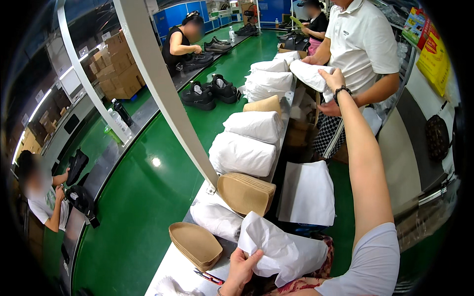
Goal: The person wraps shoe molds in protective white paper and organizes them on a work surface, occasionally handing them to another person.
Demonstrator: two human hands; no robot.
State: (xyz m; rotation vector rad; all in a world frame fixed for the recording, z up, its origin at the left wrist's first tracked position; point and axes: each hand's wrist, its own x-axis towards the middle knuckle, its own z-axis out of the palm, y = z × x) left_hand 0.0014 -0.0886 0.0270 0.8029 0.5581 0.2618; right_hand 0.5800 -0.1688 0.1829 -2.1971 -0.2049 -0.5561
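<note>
My left hand (pixel 242 269) is closed on a crumpled sheet of white wrapping paper (pixel 291 249), thumb on top, low in the view above my lap. My right arm is stretched far forward, and the right hand (pixel 333 83) grips the near end of a white paper-wrapped bundle (pixel 310 74). A co-worker in a white polo shirt (pixel 358 44) has one hand at the bundle's far end and the other below its near end. What the paper wraps is hidden. Beside my left hand lie a wrapped bundle (pixel 215 219) and a stack of brown molded cardboard inserts (pixel 195 246).
Wrapped bundles (pixel 243 153) line the bench, with another insert stack (pixel 247 190) by a white post (pixel 163 93). White paper sheets (pixel 307 192) lie to its right. Red-handled snips (pixel 210 277) rest near my left hand. Black shoes (pixel 210 92) stand beyond; other people work farther off.
</note>
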